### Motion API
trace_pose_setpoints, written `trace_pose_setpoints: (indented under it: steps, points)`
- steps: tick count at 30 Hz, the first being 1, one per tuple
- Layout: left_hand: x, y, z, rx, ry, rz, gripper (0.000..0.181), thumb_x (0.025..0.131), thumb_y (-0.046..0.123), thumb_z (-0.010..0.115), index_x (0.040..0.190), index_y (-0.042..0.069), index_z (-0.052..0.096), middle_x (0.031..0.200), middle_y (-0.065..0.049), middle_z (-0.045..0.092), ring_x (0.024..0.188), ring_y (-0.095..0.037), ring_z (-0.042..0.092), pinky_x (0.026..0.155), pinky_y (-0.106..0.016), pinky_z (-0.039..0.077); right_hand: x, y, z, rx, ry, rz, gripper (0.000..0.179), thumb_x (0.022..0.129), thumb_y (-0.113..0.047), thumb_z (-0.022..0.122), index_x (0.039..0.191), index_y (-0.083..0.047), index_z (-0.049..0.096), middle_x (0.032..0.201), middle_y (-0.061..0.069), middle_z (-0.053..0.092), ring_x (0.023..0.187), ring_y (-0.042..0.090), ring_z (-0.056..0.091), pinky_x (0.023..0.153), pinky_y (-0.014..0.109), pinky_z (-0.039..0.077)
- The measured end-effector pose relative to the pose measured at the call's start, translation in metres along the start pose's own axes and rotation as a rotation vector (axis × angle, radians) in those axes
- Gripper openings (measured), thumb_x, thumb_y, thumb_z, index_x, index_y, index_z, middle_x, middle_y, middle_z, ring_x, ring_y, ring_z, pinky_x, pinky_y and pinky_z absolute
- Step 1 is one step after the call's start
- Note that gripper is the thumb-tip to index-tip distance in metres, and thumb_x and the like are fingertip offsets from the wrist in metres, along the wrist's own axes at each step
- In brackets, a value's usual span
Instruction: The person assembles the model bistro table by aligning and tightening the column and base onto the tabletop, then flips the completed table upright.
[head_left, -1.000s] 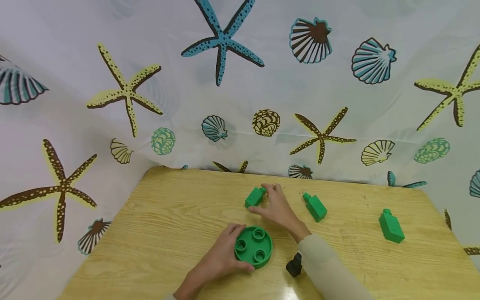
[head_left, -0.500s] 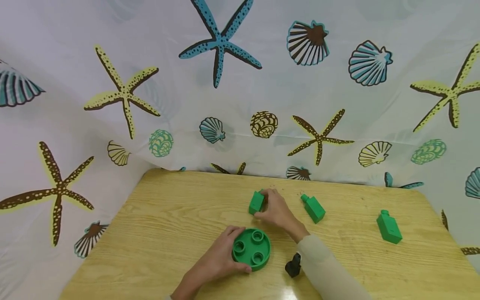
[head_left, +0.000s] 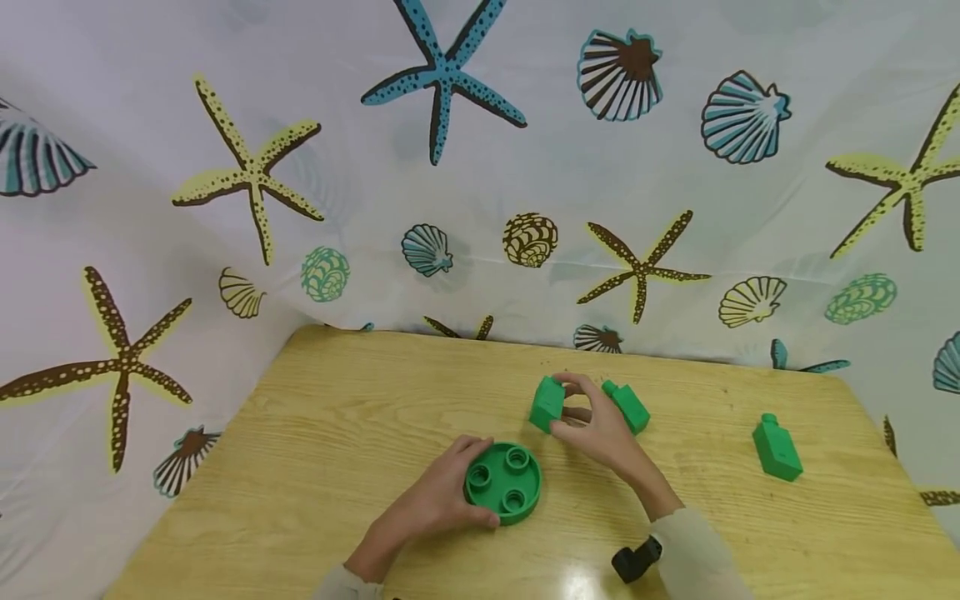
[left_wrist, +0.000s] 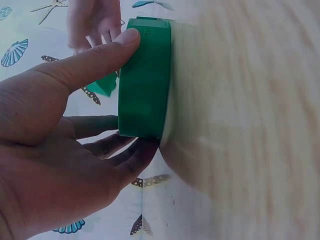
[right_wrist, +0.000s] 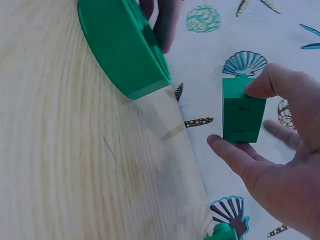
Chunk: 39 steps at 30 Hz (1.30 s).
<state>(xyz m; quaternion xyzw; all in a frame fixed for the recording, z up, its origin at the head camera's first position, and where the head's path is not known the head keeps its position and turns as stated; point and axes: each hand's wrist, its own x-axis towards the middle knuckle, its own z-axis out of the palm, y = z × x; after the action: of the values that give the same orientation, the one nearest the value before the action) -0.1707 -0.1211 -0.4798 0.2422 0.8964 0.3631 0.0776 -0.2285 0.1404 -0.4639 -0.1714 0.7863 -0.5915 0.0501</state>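
Observation:
A round green base [head_left: 501,490] with a raised rim and three ring-shaped sockets lies on the wooden table. My left hand [head_left: 441,498] grips its left side, thumb at the near rim and fingers around the far side, as the left wrist view also shows. Just beyond and to the right, my right hand [head_left: 600,429] pinches a green rectangular block [head_left: 547,406] between thumb and fingers. In the right wrist view this block [right_wrist: 243,112] hangs clear of the tabletop, with small raised marks on its face. The base and the block are apart.
A second green block [head_left: 632,410] with a narrow neck lies right behind my right hand. A third such block [head_left: 777,450] lies farther right. A small black device [head_left: 636,560] sits at my right sleeve. Cloth printed with sea stars and shells [head_left: 480,183] borders the table.
My right hand has closed its fingers on the green block, lifted it and moved it right, toward the second block. My left hand stays on the round base.

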Motion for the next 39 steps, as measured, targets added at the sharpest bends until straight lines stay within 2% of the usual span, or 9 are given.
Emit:
trace_pose_setpoints:
  steps: [3, 5, 9, 14, 18, 22, 29, 34, 39]
  points:
    - [0.002, -0.001, -0.001, -0.015, -0.004, 0.005, 0.098, 0.065, 0.033, 0.088, 0.142, 0.000, 0.038, 0.132, -0.014, 0.044, 0.120, -0.029, 0.046, 0.100, -0.049, 0.040, -0.013, -0.003, -0.009, 0.090, -0.028, -0.025, 0.055, 0.092, -0.008, 0.061, 0.141, -0.024, 0.042, 0.128, 0.015, 0.040, 0.112, 0.032, 0.057, 0.084, 0.049, 0.051]
    - [0.003, -0.002, -0.001, -0.022, 0.001, 0.011, 0.097, 0.065, 0.031, 0.088, 0.142, 0.000, 0.038, 0.133, -0.014, 0.044, 0.121, -0.030, 0.046, 0.100, -0.049, 0.040, -0.023, -0.005, -0.015, 0.131, -0.041, -0.039, 0.049, 0.095, -0.010, 0.058, 0.141, -0.022, 0.044, 0.139, 0.013, 0.033, 0.114, 0.032, 0.056, 0.086, 0.053, 0.049]
    - [0.007, -0.003, 0.001, -0.024, 0.013, 0.034, 0.096, 0.066, 0.029, 0.088, 0.143, 0.001, 0.038, 0.136, -0.014, 0.044, 0.124, -0.031, 0.044, 0.101, -0.049, 0.039, -0.039, -0.006, -0.025, 0.157, -0.040, -0.043, 0.040, 0.097, -0.016, 0.056, 0.136, -0.017, 0.051, 0.154, 0.002, 0.017, 0.122, 0.032, 0.050, 0.093, 0.056, 0.044]
    - [0.011, -0.004, 0.002, -0.022, 0.021, 0.050, 0.096, 0.066, 0.027, 0.088, 0.143, 0.001, 0.038, 0.136, -0.013, 0.045, 0.124, -0.029, 0.045, 0.102, -0.048, 0.038, -0.053, -0.005, -0.030, 0.159, -0.019, -0.015, 0.045, 0.091, -0.018, 0.066, 0.134, -0.017, 0.054, 0.155, -0.006, 0.018, 0.137, 0.028, 0.029, 0.105, 0.051, 0.034]
    - [0.014, -0.002, 0.006, -0.008, 0.030, 0.032, 0.099, 0.064, 0.032, 0.088, 0.142, -0.001, 0.037, 0.131, -0.014, 0.046, 0.119, -0.029, 0.048, 0.099, -0.048, 0.041, -0.060, -0.004, -0.031, 0.214, -0.018, 0.011, 0.058, 0.082, -0.010, 0.074, 0.135, -0.014, 0.051, 0.155, -0.003, 0.017, 0.133, 0.037, 0.034, 0.096, 0.046, 0.046]
    - [0.015, 0.003, 0.012, 0.006, 0.048, -0.008, 0.104, 0.061, 0.038, 0.089, 0.143, 0.001, 0.037, 0.129, -0.014, 0.044, 0.115, -0.030, 0.048, 0.098, -0.047, 0.042, -0.068, -0.006, -0.031, 0.226, -0.018, 0.006, 0.060, 0.081, -0.006, 0.075, 0.135, -0.012, 0.049, 0.152, 0.004, 0.024, 0.126, 0.039, 0.042, 0.086, 0.039, 0.053]
    - [0.018, 0.014, 0.019, 0.011, 0.057, -0.086, 0.108, 0.061, 0.044, 0.088, 0.146, 0.005, 0.034, 0.120, -0.011, 0.038, 0.107, -0.025, 0.045, 0.093, -0.043, 0.045, -0.071, -0.008, -0.031, 0.062, 0.071, -0.014, 0.050, 0.088, -0.020, 0.069, 0.134, -0.014, 0.052, 0.136, 0.008, 0.048, 0.113, 0.029, 0.058, 0.083, 0.040, 0.054]
    - [0.020, 0.018, 0.017, 0.018, 0.017, -0.079, 0.107, 0.065, 0.038, 0.087, 0.147, 0.001, 0.030, 0.134, -0.015, 0.033, 0.121, -0.031, 0.039, 0.097, -0.046, 0.043, -0.071, -0.011, -0.031, -0.048, 0.147, -0.039, 0.046, 0.087, -0.026, 0.070, 0.129, -0.012, 0.055, 0.121, 0.008, 0.059, 0.116, 0.024, 0.055, 0.084, 0.029, 0.053]
    - [0.020, 0.018, 0.016, 0.045, 0.004, -0.074, 0.103, 0.067, 0.034, 0.087, 0.146, 0.000, 0.030, 0.139, -0.017, 0.034, 0.125, -0.034, 0.039, 0.099, -0.047, 0.041, -0.071, -0.015, -0.024, -0.018, 0.177, -0.111, 0.042, 0.087, -0.018, 0.070, 0.127, -0.010, 0.057, 0.117, 0.009, 0.062, 0.107, 0.021, 0.061, 0.081, 0.029, 0.054]
